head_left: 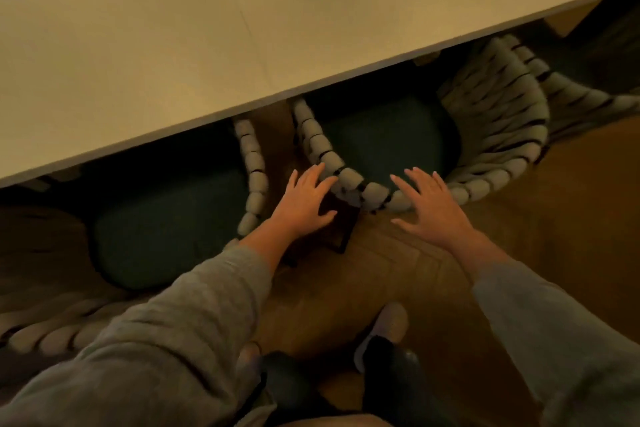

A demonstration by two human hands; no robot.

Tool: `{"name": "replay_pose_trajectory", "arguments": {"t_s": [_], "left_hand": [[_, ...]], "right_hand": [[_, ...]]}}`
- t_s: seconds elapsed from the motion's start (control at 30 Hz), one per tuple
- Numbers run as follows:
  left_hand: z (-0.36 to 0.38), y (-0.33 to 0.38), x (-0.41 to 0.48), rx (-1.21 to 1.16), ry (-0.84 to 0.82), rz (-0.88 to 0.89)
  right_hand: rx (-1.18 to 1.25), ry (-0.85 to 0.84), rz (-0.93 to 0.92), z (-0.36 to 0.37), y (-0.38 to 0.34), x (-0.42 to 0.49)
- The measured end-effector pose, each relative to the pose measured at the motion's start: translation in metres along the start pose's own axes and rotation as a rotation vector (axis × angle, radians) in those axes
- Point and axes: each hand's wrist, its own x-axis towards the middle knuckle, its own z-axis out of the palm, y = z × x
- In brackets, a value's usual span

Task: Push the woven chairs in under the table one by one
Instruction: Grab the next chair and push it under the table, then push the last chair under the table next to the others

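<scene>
A woven chair (485, 135) with a thick pale rope rim and a dark green seat cushion stands partly under the long pale table (173, 55), right of centre. My left hand (304, 201) is spread flat, fingertips touching the chair's near-left rim. Fingers apart, my right hand (429, 208) rests over the near rim of the same chair. Neither hand is closed around anything. A second woven chair (166, 232) with the same green cushion stands to the left, farther out from the table.
The wooden floor (398, 274) runs under me, and my shoes (388, 326) are on it. Another woven chair edge (588, 97) shows at the far right. The table's front edge (346, 80) crosses the view diagonally above both seats.
</scene>
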Motion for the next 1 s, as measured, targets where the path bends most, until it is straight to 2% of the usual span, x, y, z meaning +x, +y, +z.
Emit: {"name": "replay_pose_trajectory", "arguments": {"t_s": [0.3,0.7,0.8,0.9,1.0], "left_hand": [[0.011,0.145,0.119,0.059,-0.119,-0.050],[-0.006,0.248,0.309,0.024,-0.104,-0.005],[-0.015,0.279,0.352,0.018,-0.098,0.041],[-0.022,0.313,0.394,0.022,-0.069,0.092],[-0.023,0.351,0.436,0.029,-0.032,0.128]], "right_hand": [[-0.018,-0.053,0.054,-0.049,0.194,-0.002],[-0.012,-0.080,0.091,-0.094,0.376,0.071],[-0.024,-0.092,0.148,-0.107,0.429,0.077],[-0.064,-0.204,0.218,-0.115,0.490,0.086],[-0.250,-0.438,0.231,-0.123,0.548,0.089]]}}
